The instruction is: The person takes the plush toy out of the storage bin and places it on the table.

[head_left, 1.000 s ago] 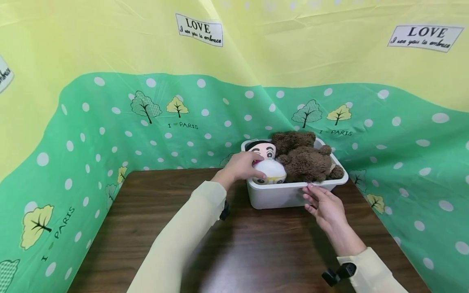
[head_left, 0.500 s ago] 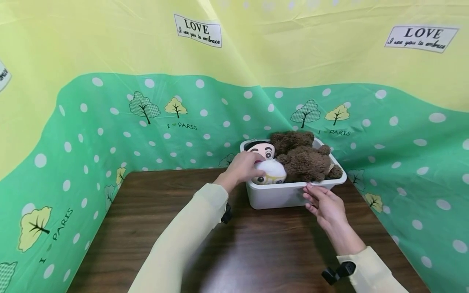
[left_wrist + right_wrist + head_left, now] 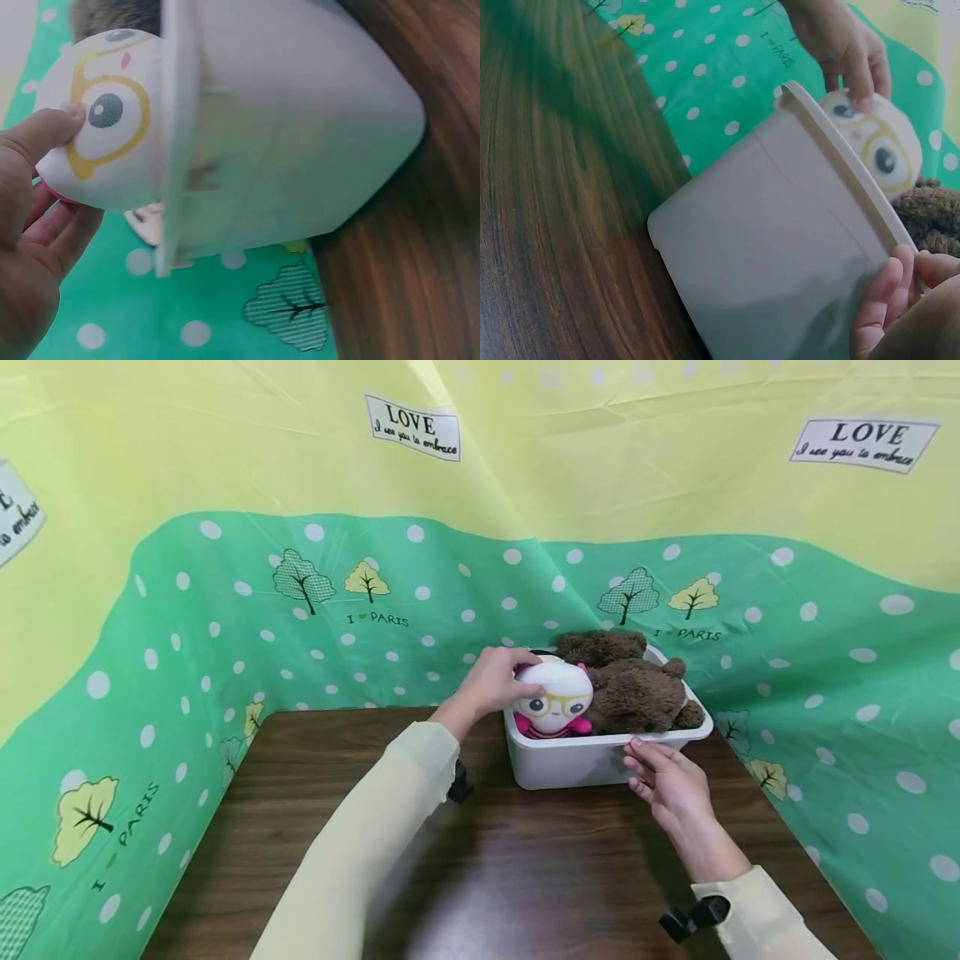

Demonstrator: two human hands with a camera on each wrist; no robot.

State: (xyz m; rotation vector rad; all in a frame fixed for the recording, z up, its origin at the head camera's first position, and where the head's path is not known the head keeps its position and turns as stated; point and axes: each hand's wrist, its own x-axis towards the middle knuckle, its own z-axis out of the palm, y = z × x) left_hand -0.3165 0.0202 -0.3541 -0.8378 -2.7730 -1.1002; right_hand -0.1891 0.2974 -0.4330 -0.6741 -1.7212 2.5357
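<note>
My left hand (image 3: 491,683) grips a plush doll (image 3: 557,697) by its white head, thumb on the front beside a printed eye. The doll has yellow glasses and a pink body, and its lower part is hidden inside a white plastic bin (image 3: 577,767). In the left wrist view, the thumb lies on the doll's face (image 3: 120,139) with the other fingers behind. My right hand (image 3: 671,785) pinches the bin's front rim, thumb on top, as the right wrist view also shows. Brown teddy bear plush (image 3: 633,697) fills the bin's right side.
The bin stands at the back right of a dark wooden table (image 3: 360,810). A green and yellow printed cloth (image 3: 420,568) hangs close behind it and along both sides. Another doll's black top (image 3: 542,653) barely shows behind the held doll.
My left hand has lifted the white-headed doll slightly and tipped its face upright, so the pink body shows. The doll behind it is now mostly covered. My right hand stays at the rim.
</note>
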